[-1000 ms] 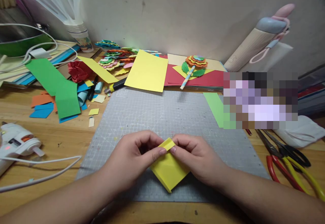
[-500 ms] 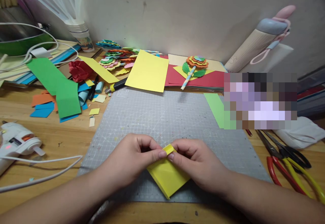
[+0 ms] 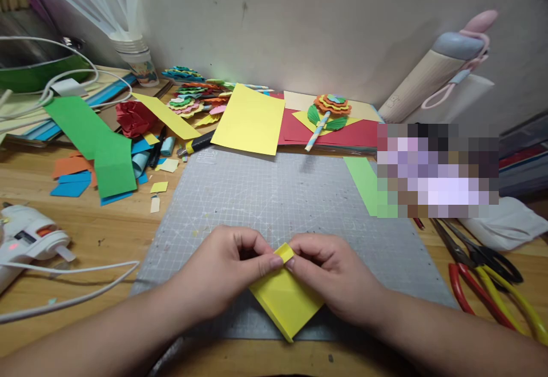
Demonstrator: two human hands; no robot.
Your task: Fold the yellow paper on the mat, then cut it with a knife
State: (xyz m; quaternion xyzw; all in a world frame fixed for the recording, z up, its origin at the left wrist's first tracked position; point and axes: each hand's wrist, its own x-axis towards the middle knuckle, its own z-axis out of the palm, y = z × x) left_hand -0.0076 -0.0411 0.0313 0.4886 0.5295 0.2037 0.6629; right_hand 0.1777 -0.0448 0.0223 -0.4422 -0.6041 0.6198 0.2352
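Observation:
A piece of yellow paper [image 3: 289,305] is held over the front of the grey cutting mat [image 3: 257,194], its lower corner pointing toward me. My left hand [image 3: 237,263] pinches its top left part between thumb and forefinger. From the other side my right hand [image 3: 327,271] pinches the same top end, the two thumbs close together. A small flap stands folded up between the fingertips. The left edge of the paper also shows a narrow fold. Parts of the paper's sides are hidden behind both hands.
At left lie a white glue gun [image 3: 34,237] with its cable and green paper [image 3: 96,143]. Behind the mat are a yellow sheet [image 3: 250,120], a paper flower [image 3: 331,106] and a black-handled tool [image 3: 199,143]. Scissors [image 3: 475,257] and red-and-yellow-handled tools lie at right.
The yellow paper's lower corner has shifted slightly right and toward me. Both hands keep their pinch at the top, almost in the same place.

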